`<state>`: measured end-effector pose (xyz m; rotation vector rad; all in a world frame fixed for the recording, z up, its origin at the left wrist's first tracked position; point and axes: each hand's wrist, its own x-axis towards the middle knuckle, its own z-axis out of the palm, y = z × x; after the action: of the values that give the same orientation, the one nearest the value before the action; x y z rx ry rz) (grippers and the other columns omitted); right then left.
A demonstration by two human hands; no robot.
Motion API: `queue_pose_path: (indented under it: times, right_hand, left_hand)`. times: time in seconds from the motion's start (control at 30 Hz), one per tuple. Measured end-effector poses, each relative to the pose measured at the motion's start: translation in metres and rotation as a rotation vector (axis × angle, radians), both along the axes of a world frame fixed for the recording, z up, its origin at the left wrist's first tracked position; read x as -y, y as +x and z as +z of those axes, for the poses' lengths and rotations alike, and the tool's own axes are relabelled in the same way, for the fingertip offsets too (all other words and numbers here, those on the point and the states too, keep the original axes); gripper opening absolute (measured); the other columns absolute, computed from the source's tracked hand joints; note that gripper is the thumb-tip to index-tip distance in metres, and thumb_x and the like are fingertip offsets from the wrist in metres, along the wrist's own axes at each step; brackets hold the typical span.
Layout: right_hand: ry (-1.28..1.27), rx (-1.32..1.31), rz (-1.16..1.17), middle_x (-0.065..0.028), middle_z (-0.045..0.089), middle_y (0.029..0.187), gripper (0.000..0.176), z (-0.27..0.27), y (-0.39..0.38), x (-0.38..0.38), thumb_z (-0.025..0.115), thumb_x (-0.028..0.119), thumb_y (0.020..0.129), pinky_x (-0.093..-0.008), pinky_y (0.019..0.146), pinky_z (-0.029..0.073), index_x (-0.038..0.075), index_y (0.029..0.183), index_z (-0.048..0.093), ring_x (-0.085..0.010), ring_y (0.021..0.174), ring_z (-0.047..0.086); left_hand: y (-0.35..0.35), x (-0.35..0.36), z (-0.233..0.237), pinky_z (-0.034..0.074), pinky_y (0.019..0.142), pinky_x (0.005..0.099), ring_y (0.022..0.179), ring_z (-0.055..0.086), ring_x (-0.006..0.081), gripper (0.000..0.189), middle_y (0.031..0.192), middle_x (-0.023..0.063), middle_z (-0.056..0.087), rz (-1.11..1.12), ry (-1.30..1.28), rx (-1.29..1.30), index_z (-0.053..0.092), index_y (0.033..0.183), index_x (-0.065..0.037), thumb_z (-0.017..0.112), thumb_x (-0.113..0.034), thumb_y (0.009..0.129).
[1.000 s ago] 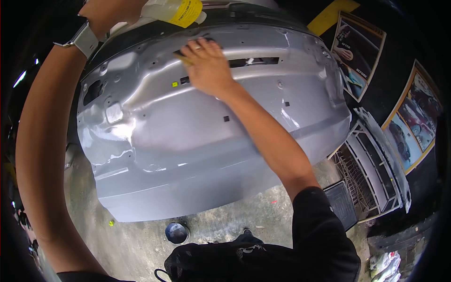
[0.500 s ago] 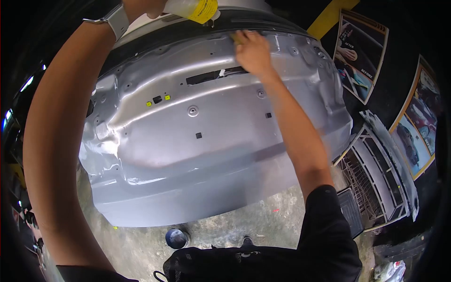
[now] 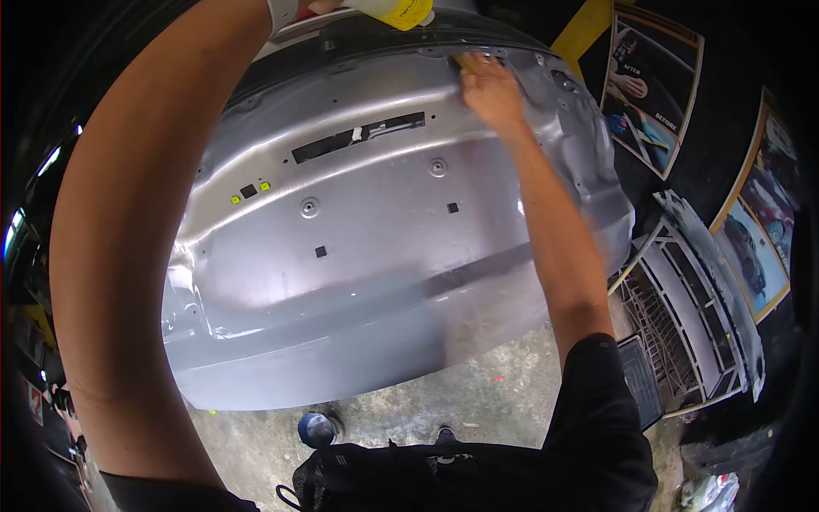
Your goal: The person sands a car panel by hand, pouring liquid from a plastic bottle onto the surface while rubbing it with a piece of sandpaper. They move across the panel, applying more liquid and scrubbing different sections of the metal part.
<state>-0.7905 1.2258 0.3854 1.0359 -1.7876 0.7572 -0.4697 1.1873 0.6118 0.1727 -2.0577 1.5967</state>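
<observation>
A large silver car tailgate (image 3: 384, 218) fills the middle of the view, with a long slot and several small holes in its surface. Cut off by the top edge of the picture, my left hand (image 3: 324, 6) is closed around a squeeze bottle with a yellow label (image 3: 404, 12). The bottle is tilted, its white tip above the tailgate's far edge. My right hand (image 3: 495, 92) presses a small yellowish pad (image 3: 467, 62) against the far right part of the tailgate; its fingers partly hide the pad.
On the concrete floor (image 3: 401, 410) near my feet stands a dark bucket (image 3: 317, 429). A metal rack (image 3: 674, 316) is at the right, with a long panel (image 3: 721, 290) leaning along it. Framed posters (image 3: 653, 90) hang on the dark wall.
Both hands have shifted right along the far edge, the right with the pad and the left with the bottle. The tailgate appears further left and turned in the view.
</observation>
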Motion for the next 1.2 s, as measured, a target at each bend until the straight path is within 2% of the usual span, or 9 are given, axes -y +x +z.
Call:
queue_pose_path:
  times: [0.1, 0.2, 0.33, 0.43, 0.53, 0.77, 0.9, 1.07, 1.2]
  right_hand:
    - [0.1, -0.251, 0.069, -0.0107, 0.053, 0.156, 0.047, -0.006, 0.093, 0.048, 0.039, 0.028, 0.104, -0.0548, 0.122, 0.03, 0.021, 0.145, 0.061, -0.0362, 0.145, 0.046]
    - [0.179, -0.227, 0.159, -0.0076, 0.051, 0.157, 0.05, -0.002, 0.144, 0.066, 0.038, 0.027, 0.104, -0.0491, 0.125, 0.028, 0.019, 0.151, 0.054, -0.0318, 0.149, 0.041]
    - [0.286, -0.224, 0.092, -0.0084, 0.044, 0.162, 0.052, 0.003, 0.096, 0.011, 0.037, 0.03, 0.107, -0.0472, 0.127, 0.025, 0.019, 0.157, 0.046, -0.0302, 0.151, 0.038]
    - [0.097, -0.001, 0.082, -0.0112, 0.046, 0.161, 0.052, -0.005, -0.012, -0.039, 0.038, 0.034, 0.107, -0.0475, 0.127, 0.025, 0.017, 0.155, 0.049, -0.0305, 0.151, 0.038]
    - [0.018, 0.072, 0.083, -0.0115, 0.048, 0.159, 0.053, -0.012, -0.035, -0.029, 0.038, 0.036, 0.106, -0.0493, 0.125, 0.027, 0.016, 0.153, 0.051, -0.0332, 0.149, 0.04]
    - [0.158, -0.258, 0.173, -0.0087, 0.051, 0.157, 0.05, -0.011, 0.156, 0.058, 0.04, 0.033, 0.105, -0.0525, 0.125, 0.022, 0.016, 0.148, 0.057, -0.0314, 0.15, 0.039]
    - [0.106, -0.354, 0.273, -0.0081, 0.054, 0.154, 0.049, -0.016, 0.201, 0.099, 0.044, 0.031, 0.103, -0.0517, 0.125, 0.023, 0.017, 0.148, 0.058, -0.0293, 0.15, 0.04]
    - [0.193, -0.605, 0.241, -0.0029, 0.054, 0.156, 0.047, -0.025, 0.122, 0.023, 0.051, 0.02, 0.1, -0.0476, 0.126, 0.027, 0.021, 0.146, 0.06, -0.0239, 0.147, 0.044]
    - [0.215, -0.538, 0.22, -0.0045, 0.05, 0.158, 0.049, -0.033, 0.029, -0.052, 0.053, 0.02, 0.099, -0.0485, 0.125, 0.027, 0.019, 0.148, 0.059, -0.0272, 0.15, 0.041]
  left_hand:
    - [-0.011, -0.001, 0.004, 0.053, 0.086, 0.0411, 0.092, 0.074, 0.0282, 0.029, 0.093, 0.0096, 0.077, 0.006, 0.006, -0.02, 0.078, 0.102, -0.015, 0.081, -0.02, 0.074]
    - [-0.012, -0.027, -0.006, 0.053, 0.087, 0.0414, 0.093, 0.074, 0.0282, 0.035, 0.093, 0.0096, 0.076, 0.031, 0.024, 0.005, 0.077, 0.104, -0.015, 0.084, -0.021, 0.071]
    - [-0.02, -0.029, -0.007, 0.053, 0.088, 0.0409, 0.093, 0.074, 0.028, 0.041, 0.094, 0.0092, 0.076, 0.079, 0.027, -0.005, 0.077, 0.106, -0.015, 0.087, -0.02, 0.067]
    - [-0.024, -0.019, -0.009, 0.053, 0.088, 0.0405, 0.094, 0.074, 0.028, 0.039, 0.095, 0.0095, 0.076, 0.113, 0.066, 0.022, 0.077, 0.106, -0.014, 0.086, -0.018, 0.068]
    - [-0.022, -0.021, -0.015, 0.052, 0.089, 0.0407, 0.094, 0.074, 0.028, 0.039, 0.095, 0.0093, 0.076, 0.022, 0.069, 0.01, 0.076, 0.107, -0.014, 0.085, -0.017, 0.069]
    - [-0.013, -0.018, -0.015, 0.053, 0.09, 0.0413, 0.095, 0.074, 0.0278, 0.034, 0.095, 0.0095, 0.076, -0.024, -0.053, 0.019, 0.076, 0.107, -0.014, 0.082, -0.019, 0.074]
    - [-0.005, -0.008, -0.011, 0.054, 0.088, 0.0418, 0.093, 0.074, 0.0281, 0.031, 0.095, 0.0097, 0.076, 0.132, 0.049, -0.006, 0.075, 0.107, -0.014, 0.08, -0.023, 0.077]
    - [0.042, -0.009, -0.029, 0.053, 0.091, 0.0403, 0.101, 0.072, 0.027, 0.049, 0.104, 0.0104, 0.075, 0.179, 0.086, -0.035, 0.073, 0.115, -0.014, 0.088, -0.024, 0.07]
    - [0.076, 0.017, -0.03, 0.052, 0.093, 0.0397, 0.104, 0.071, 0.0263, 0.06, 0.109, 0.0095, 0.075, 0.288, 0.184, -0.047, 0.071, 0.12, -0.014, 0.093, -0.024, 0.064]
